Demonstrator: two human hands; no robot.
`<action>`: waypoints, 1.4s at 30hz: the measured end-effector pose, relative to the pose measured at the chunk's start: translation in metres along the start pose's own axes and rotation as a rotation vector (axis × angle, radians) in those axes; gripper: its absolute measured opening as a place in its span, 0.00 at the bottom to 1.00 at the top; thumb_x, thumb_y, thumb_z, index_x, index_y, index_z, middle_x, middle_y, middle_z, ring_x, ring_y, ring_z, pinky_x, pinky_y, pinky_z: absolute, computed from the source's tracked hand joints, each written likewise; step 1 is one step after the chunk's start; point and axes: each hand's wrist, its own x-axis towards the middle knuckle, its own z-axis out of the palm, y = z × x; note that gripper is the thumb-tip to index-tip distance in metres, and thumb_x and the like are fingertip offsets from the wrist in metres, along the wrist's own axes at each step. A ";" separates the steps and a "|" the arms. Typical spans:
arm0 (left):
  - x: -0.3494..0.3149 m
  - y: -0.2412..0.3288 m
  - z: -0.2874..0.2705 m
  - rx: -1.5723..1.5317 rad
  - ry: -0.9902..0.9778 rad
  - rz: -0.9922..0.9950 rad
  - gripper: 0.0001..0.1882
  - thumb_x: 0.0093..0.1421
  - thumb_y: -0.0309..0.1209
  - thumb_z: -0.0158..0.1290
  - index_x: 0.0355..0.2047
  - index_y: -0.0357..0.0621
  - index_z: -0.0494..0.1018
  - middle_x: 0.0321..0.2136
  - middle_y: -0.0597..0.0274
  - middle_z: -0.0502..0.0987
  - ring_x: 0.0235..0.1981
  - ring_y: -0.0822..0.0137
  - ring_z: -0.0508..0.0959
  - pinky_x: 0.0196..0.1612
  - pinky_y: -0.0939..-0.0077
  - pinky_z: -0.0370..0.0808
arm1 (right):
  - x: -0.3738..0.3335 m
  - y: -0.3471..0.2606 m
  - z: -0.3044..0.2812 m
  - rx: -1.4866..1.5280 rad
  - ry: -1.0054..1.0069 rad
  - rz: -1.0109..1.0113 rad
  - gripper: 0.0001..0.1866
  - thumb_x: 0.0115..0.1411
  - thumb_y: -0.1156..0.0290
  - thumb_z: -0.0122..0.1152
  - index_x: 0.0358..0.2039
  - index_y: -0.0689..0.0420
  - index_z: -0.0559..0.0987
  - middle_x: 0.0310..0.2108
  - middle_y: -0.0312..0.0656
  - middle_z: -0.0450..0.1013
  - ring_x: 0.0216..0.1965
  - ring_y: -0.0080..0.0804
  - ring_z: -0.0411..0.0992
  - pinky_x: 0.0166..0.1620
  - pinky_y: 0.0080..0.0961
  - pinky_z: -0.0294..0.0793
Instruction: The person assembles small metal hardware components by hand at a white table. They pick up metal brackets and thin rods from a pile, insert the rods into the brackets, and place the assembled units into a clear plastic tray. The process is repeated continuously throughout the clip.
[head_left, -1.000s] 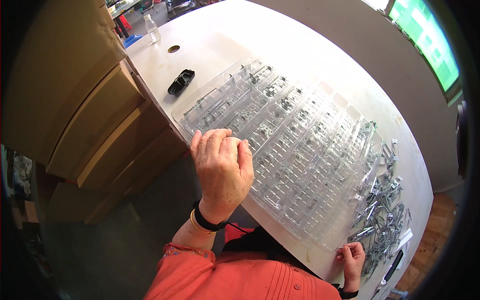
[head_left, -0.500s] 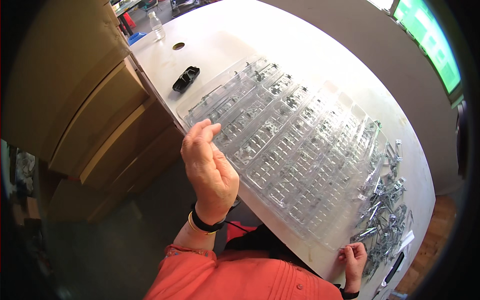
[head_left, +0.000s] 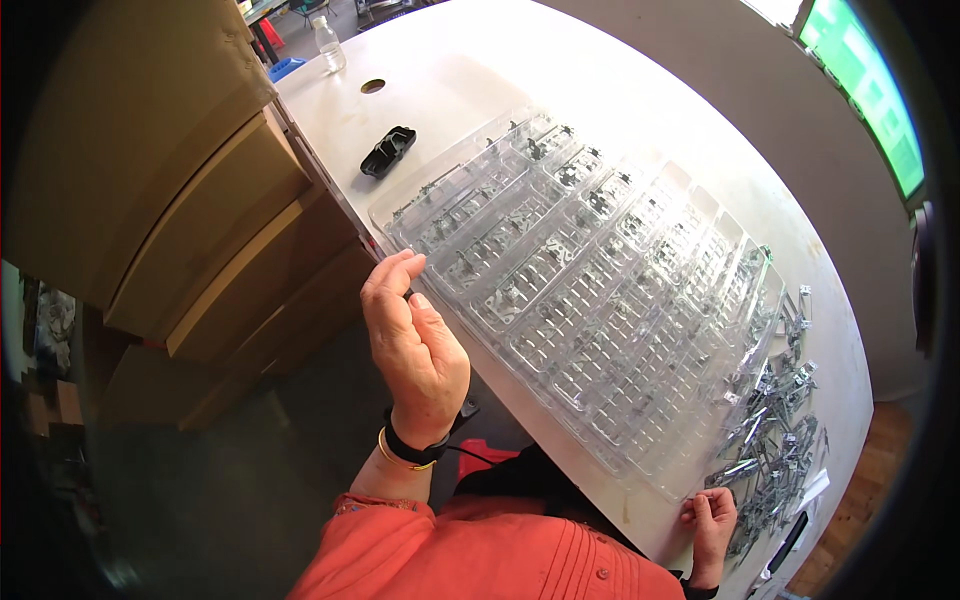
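Note:
A wide clear plastic tray (head_left: 560, 402) with long rows of compartments lies on the white table in front of me. Small dark and silvery metal parts (head_left: 535, 215) fill many of its compartments. My left hand (head_left: 418, 350) is at the tray's left corner, fingers stretched and thumb apart, with nothing visible in it. At the near right corner of the tray, my right hand (head_left: 712, 518) is closed, thumb and fingertips pressed together. Whether it grips the tray's rim or a small piece cannot be made out. Beside it lies a heap of loose thin metal pieces (head_left: 770, 440).
Large cardboard boxes (head_left: 215, 235) stand stacked left of the table (head_left: 560, 45). Beyond the tray is a small black container (head_left: 388, 152), near a round hole (head_left: 373, 86) and a clear bottle (head_left: 329, 45). A dark flat object (head_left: 789, 543) lies at the right edge.
My left hand's fingers have drawn back from over the tray's corner, and its thumb has parted from them. The right hand stays at the near right corner. The whole view has shifted slightly.

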 end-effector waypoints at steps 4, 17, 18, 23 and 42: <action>-0.002 0.001 0.001 -0.008 0.016 0.005 0.15 0.73 0.17 0.45 0.57 0.32 0.75 0.56 0.47 0.79 0.59 0.51 0.79 0.67 0.59 0.73 | -0.001 -0.001 0.001 0.004 0.007 0.005 0.08 0.75 0.68 0.67 0.42 0.56 0.78 0.30 0.39 0.83 0.24 0.21 0.77 0.29 0.18 0.75; -0.011 0.019 -0.010 -0.044 -0.006 0.040 0.12 0.71 0.17 0.50 0.53 0.34 0.75 0.54 0.46 0.79 0.56 0.51 0.80 0.63 0.59 0.75 | -0.008 -0.009 0.004 0.008 -0.017 -0.030 0.07 0.75 0.68 0.67 0.43 0.56 0.78 0.32 0.38 0.84 0.25 0.20 0.78 0.30 0.17 0.75; -0.012 0.021 -0.011 -0.049 -0.014 0.045 0.12 0.70 0.17 0.51 0.52 0.34 0.75 0.54 0.46 0.79 0.55 0.51 0.80 0.63 0.59 0.75 | -0.008 -0.009 0.004 0.015 -0.019 -0.030 0.07 0.75 0.68 0.67 0.43 0.55 0.78 0.32 0.38 0.84 0.25 0.20 0.78 0.30 0.17 0.75; -0.019 0.038 -0.015 -0.063 -0.025 0.069 0.11 0.67 0.17 0.56 0.50 0.35 0.74 0.48 0.49 0.78 0.51 0.53 0.80 0.58 0.60 0.76 | -0.009 -0.009 0.004 0.034 -0.037 -0.043 0.07 0.76 0.68 0.67 0.43 0.55 0.77 0.32 0.37 0.84 0.27 0.19 0.78 0.31 0.16 0.75; -0.059 0.088 -0.016 -0.501 -0.170 0.277 0.14 0.64 0.15 0.64 0.41 0.38 0.69 0.18 0.71 0.71 0.13 0.81 0.67 0.18 0.81 0.62 | -0.008 0.006 -0.001 0.054 -0.091 -0.116 0.04 0.77 0.70 0.64 0.44 0.53 0.78 0.34 0.35 0.83 0.30 0.17 0.78 0.34 0.16 0.76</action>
